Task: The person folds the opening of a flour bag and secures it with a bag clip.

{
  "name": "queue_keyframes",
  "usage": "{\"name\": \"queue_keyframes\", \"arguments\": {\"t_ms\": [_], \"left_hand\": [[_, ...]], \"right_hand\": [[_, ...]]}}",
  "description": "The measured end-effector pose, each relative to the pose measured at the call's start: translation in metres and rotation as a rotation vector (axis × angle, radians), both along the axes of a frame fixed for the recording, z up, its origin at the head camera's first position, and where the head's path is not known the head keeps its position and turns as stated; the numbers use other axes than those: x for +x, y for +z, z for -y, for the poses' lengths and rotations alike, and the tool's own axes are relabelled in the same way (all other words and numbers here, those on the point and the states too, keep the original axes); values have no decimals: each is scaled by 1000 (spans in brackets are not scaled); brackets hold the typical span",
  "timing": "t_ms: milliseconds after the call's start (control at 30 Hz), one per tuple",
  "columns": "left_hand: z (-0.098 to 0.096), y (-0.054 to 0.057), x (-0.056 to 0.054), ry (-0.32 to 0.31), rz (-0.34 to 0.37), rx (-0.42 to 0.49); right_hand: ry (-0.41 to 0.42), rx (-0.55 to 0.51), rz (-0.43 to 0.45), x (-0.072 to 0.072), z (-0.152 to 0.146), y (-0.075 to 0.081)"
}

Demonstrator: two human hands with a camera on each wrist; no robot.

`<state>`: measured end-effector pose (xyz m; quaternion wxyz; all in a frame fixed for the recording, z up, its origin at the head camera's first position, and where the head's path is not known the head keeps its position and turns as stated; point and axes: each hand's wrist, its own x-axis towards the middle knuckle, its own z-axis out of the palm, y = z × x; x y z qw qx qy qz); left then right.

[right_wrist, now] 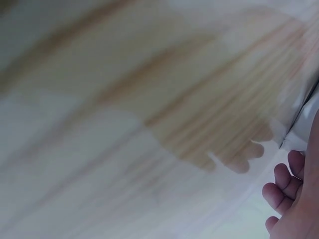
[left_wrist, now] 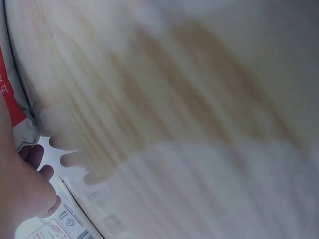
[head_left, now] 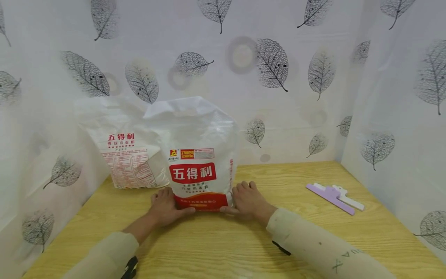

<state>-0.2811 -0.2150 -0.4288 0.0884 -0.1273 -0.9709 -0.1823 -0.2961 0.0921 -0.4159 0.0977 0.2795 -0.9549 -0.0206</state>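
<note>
A white flour bag [head_left: 195, 135] with a red label and red lower band stands upright on the table in the head view. My left hand [head_left: 165, 207] grips its lower left corner, thumb along the front bottom edge, fingers round the side. At the lower right corner my right hand [head_left: 248, 202] holds it the same way. In the left wrist view, the left hand [left_wrist: 25, 189] is beside the red-banded bag [left_wrist: 17, 112]. The right wrist view shows curled fingers of the right hand [right_wrist: 286, 199] at the bag's edge. The bag's back is hidden.
A second white flour bag [head_left: 122, 162] with red print leans behind, to the left. On the right of the wooden table [head_left: 216, 248] lie a purple clip [head_left: 329, 198] and a white clip [head_left: 353, 202], overlapping. Leaf-patterned sheeting [head_left: 383, 97] encloses the back and sides.
</note>
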Motion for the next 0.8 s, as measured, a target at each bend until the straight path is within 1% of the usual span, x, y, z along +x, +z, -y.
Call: {"name": "queue_keyframes", "arguments": {"t_ms": [167,367,500,700,800], "left_hand": [[-4,-3,-4,-13,2,5],[-11,-3,-4,-5,16,-8],[-15,-4,-4,-5,14,-13],[-23,-1,-4,5,26,-25],[-26,2,-3,4,34,-30]], "right_hand": [[3,-5,-1,1,-7,0],[2,-18,12,1,-13,0],[-4,-36,25,0,-17,-3],[-19,-54,49,2,-24,-1],[-17,-48,44,3,-26,1]]}}
